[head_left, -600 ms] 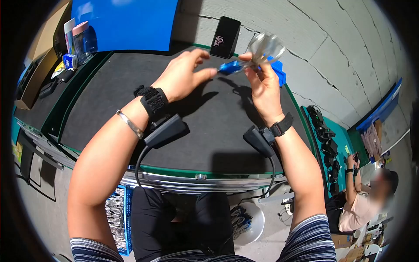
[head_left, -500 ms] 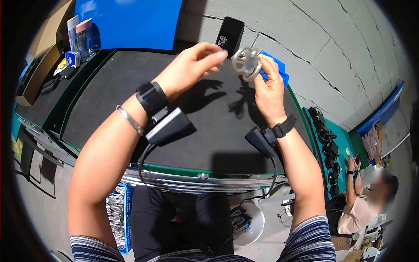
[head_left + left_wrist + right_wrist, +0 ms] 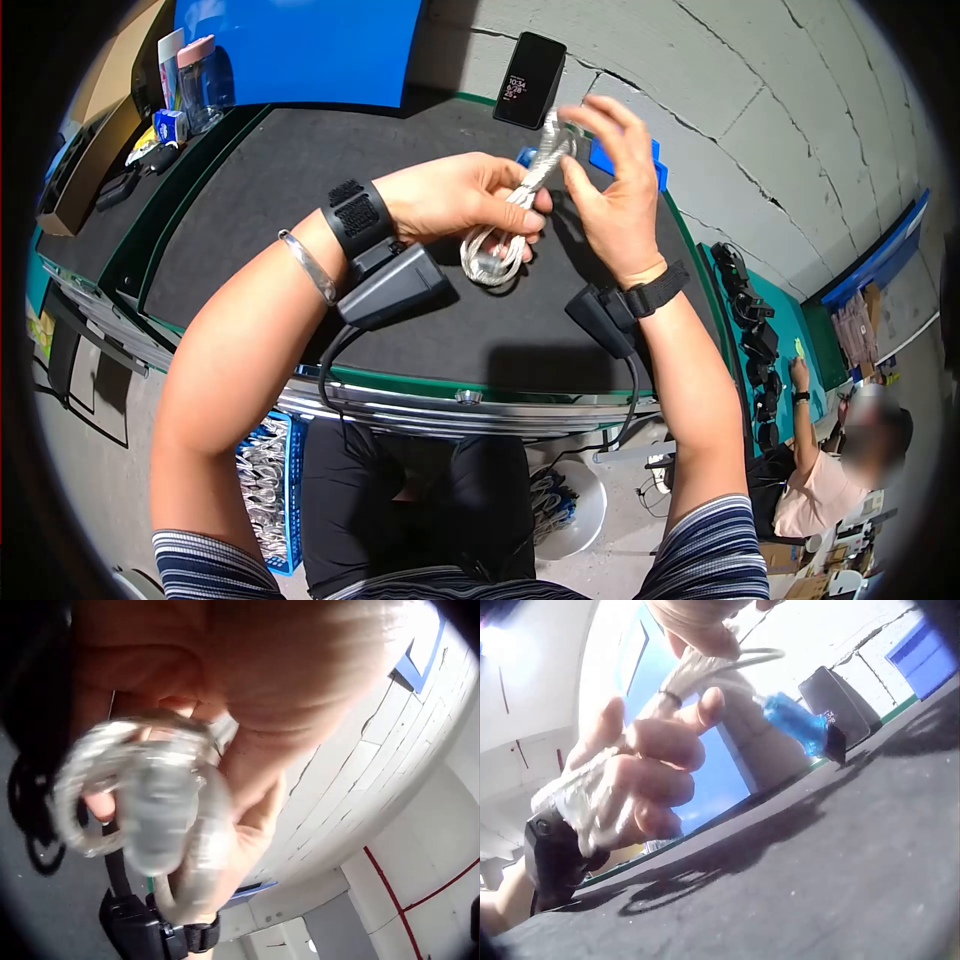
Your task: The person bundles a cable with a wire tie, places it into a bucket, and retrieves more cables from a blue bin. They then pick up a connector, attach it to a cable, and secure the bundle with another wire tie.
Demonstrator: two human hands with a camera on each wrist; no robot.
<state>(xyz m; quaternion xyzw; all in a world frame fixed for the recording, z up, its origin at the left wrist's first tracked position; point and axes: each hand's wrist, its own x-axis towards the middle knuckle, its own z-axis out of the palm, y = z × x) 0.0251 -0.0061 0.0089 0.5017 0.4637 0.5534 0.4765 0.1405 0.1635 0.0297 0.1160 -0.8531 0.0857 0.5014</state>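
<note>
Tabletop | blue basket, white bucket: cables | left fingers grip coiled cord

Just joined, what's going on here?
Someone is handling a coiled, pale cable above a dark table. The left hand grips the bundle; the right hand is at its upper end, fingers spread, and whether it touches is hard to tell. A blue end piece hangs off the cable. A phone stands at the back, and more cables sit below in a blue basket and a white bucket.
</note>
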